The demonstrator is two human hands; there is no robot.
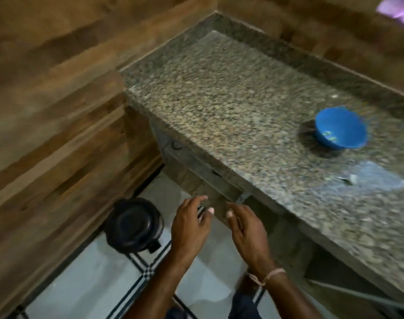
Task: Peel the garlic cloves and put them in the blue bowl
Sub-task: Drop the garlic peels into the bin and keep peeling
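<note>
Both hands are held out in front of the body, below the front edge of the counter and above the tiled floor. The left hand (191, 223) is seen from the back with its fingers spread and loosely extended; nothing is held in it. The right hand (247, 229) lies just beside it, fingers likewise relaxed and slightly bent, and nothing is gripped. A thin pale cord bracelet (269, 276) is worn on the right wrist.

The round blue plastic bowl (340, 128) is located on the speckled granite countertop (231, 93), well apart from both hands, toward the right. It is seated upright with its opening facing up; being round, no long axis is presented. A few small pale pieces are visible inside, but blur prevents identification.

A black round-lidded bin (134, 224) stands on the white tiled floor (86, 284) near the left hand. Wood-patterned wall panels (53, 107) enclose the corner.
</note>
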